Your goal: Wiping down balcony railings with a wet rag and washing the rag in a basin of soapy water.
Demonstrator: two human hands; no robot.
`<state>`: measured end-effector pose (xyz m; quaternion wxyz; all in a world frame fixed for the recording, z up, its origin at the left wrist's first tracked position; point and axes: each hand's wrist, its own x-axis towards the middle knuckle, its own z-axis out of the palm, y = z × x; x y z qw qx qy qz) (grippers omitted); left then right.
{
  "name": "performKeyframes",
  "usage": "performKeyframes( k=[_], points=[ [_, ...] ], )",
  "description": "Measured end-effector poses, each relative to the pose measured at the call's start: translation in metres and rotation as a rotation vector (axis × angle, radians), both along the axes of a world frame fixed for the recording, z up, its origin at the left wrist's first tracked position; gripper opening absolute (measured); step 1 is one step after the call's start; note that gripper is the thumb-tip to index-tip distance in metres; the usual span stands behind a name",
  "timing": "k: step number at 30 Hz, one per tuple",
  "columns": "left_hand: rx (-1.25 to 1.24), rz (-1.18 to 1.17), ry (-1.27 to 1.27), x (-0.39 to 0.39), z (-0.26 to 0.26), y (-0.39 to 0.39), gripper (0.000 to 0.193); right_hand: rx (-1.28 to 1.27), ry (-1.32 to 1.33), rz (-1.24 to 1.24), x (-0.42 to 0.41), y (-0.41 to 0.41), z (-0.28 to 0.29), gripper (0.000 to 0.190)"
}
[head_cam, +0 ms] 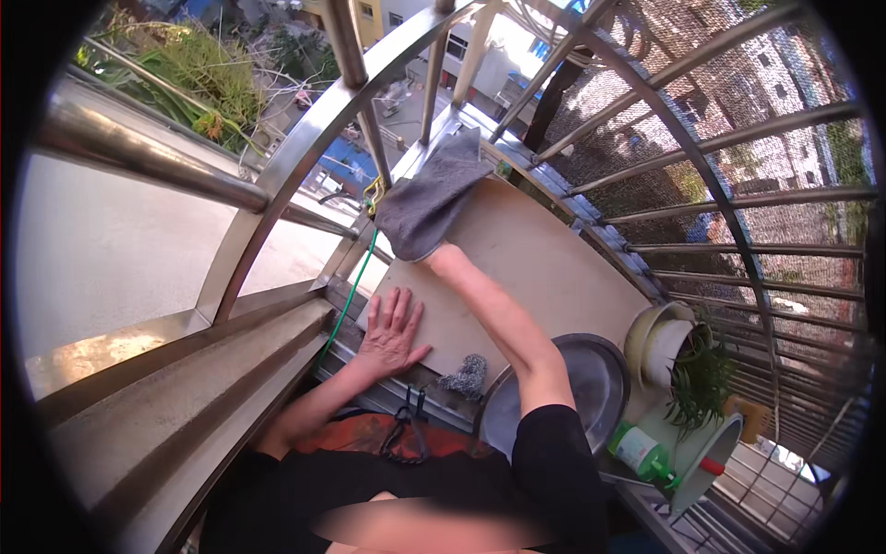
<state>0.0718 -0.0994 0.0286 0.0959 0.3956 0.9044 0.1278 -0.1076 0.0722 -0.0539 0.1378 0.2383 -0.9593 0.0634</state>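
My left hand rests palm down, fingers spread, on the near left edge of a beige board. My right arm reaches forward across the board, and a grey cloth covers my right hand at the board's far left corner, by the metal bars. The fingers are hidden under the cloth, so their grip cannot be made out. A steel wool scourer lies at the board's near edge, between my left hand and a round grey metal basin. My right forearm passes over the basin.
Curved metal bars enclose the ledge. A potted plant and a green bottle stand at the right, beside a pale bowl. A green cord hangs left of the board. A window track runs along the near side.
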Motion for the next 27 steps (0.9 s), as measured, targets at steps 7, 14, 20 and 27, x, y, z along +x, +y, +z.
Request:
performKeyframes(
  k=[7,14,20,27],
  points=[
    [0.003,0.042,-0.018,0.005,0.000,-0.009,0.088,-0.073,-0.056,-0.038,-0.054,0.074,0.133,0.042],
    [-0.009,0.002,-0.002,0.001,0.005,-0.002,0.087,-0.339,-0.137,-0.223,-0.094,0.162,0.102,0.027],
    [0.000,-0.004,0.050,0.001,-0.001,-0.003,0.087,-0.416,-0.289,-0.282,-0.078,0.180,0.056,0.034],
    [-0.046,-0.007,0.108,0.000,-0.004,-0.006,0.088,0.011,0.128,0.034,-0.033,0.228,0.031,0.037]
  ],
)
